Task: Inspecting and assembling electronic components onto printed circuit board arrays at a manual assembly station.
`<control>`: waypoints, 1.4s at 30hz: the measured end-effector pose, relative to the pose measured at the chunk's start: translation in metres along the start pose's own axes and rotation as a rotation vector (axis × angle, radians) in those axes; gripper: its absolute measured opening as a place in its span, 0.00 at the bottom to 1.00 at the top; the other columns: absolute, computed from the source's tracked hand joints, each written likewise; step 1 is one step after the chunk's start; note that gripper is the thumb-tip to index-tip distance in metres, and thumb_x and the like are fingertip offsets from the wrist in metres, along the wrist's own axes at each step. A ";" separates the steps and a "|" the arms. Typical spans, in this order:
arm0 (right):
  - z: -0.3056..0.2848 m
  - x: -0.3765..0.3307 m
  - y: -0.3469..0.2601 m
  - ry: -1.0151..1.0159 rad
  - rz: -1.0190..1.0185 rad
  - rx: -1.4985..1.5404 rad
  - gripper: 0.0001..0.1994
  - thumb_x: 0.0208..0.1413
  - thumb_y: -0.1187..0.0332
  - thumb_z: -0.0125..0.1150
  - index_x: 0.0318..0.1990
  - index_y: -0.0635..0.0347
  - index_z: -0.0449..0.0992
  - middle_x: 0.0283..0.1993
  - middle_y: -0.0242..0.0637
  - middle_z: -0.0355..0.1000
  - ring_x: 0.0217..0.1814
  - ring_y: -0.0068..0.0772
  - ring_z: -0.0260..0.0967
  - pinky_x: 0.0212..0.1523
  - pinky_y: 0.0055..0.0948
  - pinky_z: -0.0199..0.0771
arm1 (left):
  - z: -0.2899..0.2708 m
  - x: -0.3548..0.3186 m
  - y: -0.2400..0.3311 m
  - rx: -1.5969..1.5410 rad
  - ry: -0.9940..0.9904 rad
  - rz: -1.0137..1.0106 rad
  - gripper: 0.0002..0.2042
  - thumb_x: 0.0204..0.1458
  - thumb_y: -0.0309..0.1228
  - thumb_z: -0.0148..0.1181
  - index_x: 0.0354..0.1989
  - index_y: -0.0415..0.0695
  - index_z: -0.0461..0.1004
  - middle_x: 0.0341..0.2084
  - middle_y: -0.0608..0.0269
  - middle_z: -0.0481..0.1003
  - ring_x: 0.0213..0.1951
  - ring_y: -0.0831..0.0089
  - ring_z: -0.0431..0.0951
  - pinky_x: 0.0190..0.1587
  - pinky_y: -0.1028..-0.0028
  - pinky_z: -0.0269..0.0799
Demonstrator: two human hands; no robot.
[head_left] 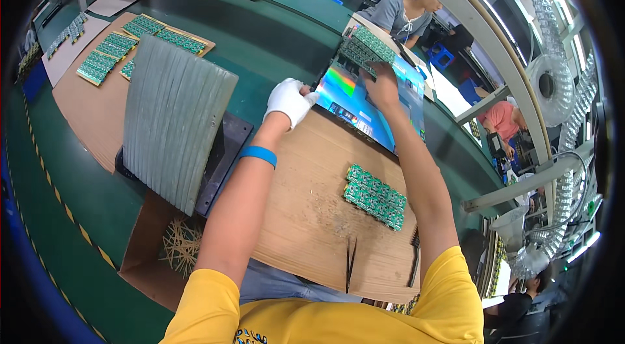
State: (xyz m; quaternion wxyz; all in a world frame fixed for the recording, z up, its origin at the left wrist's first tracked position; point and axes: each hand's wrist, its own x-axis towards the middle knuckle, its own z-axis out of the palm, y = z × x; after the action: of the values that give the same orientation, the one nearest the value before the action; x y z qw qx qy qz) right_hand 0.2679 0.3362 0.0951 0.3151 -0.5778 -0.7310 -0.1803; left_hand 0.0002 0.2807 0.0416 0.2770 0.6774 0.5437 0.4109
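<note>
The gloved left hand (290,102) closes its fingers on the near-left edge of the shiny iridescent panel (364,106). The bare right hand (381,83) grips a green circuit board panel (364,50) above the shiny panel's far side. Another green circuit board panel (375,196) lies on the cardboard sheet (306,207), nearer the person than the shiny panel.

Both hands reach forward: gloved left (288,102) apparently curled, right (381,87) gripping.

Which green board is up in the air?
The green board in the bare right hand, lifted over the shiny panel. The others lie flat on cardboard, like the one near the tweezers.
</note>
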 end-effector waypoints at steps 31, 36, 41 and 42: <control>-0.087 -0.052 0.000 -0.465 0.186 0.530 0.16 0.49 0.66 0.79 0.42 0.64 0.81 0.36 0.37 0.80 0.37 0.28 0.77 0.42 0.29 0.77 | 0.000 -0.002 -0.001 -0.018 0.023 -0.011 0.20 0.52 0.44 0.71 0.33 0.35 0.79 0.38 0.46 0.79 0.42 0.50 0.80 0.48 0.62 0.74; -0.044 -0.028 -0.015 -0.289 -0.007 0.303 0.14 0.55 0.67 0.72 0.46 0.64 0.82 0.43 0.47 0.80 0.44 0.47 0.79 0.49 0.38 0.78 | 0.001 -0.005 0.001 0.005 0.043 0.010 0.19 0.51 0.43 0.71 0.33 0.35 0.80 0.38 0.45 0.79 0.42 0.49 0.80 0.48 0.61 0.74; -0.033 -0.036 -0.040 -0.193 -0.210 0.158 0.13 0.60 0.67 0.65 0.50 0.64 0.81 0.54 0.53 0.76 0.54 0.58 0.74 0.56 0.44 0.74 | 0.000 -0.003 -0.003 0.054 0.037 0.011 0.20 0.50 0.43 0.71 0.33 0.35 0.80 0.40 0.44 0.79 0.43 0.48 0.80 0.48 0.60 0.75; -0.030 -0.036 -0.043 -0.249 -0.158 0.164 0.13 0.62 0.66 0.64 0.50 0.64 0.81 0.56 0.53 0.75 0.57 0.57 0.73 0.58 0.44 0.73 | 0.001 -0.005 -0.003 0.052 0.030 0.012 0.20 0.50 0.43 0.71 0.33 0.35 0.80 0.40 0.44 0.79 0.43 0.48 0.80 0.48 0.60 0.75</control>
State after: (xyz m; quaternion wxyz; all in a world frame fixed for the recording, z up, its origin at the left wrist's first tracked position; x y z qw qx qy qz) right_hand 0.2395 0.2791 0.0974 0.2529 -0.5087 -0.8199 -0.0712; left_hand -0.0006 0.2769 0.0378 0.2487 0.6815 0.5542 0.4082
